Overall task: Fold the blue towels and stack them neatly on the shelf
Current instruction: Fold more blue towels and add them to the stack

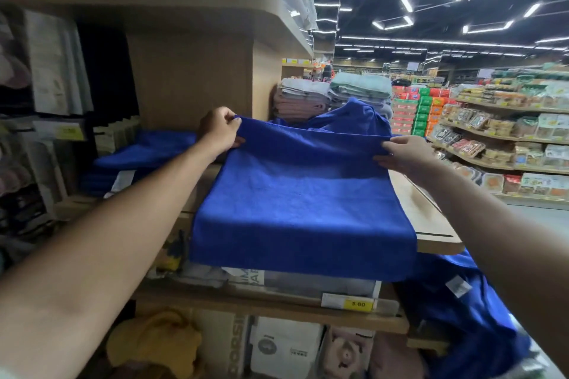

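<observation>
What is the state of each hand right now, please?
Left hand: closed, pinching the far left corner of the blue towel.
Right hand: closed, gripping its far right corner.

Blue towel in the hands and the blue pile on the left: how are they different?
The held towel is spread open and hangs over the shelf edge; the pile lies folded flat. The left hand and right hand pinch the held towel; no hand holds the pile. Both are deep blue.

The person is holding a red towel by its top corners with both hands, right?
Not quite. The head view shows the towel is blue, not red. The left hand and right hand do hold it by its top corners.
</observation>
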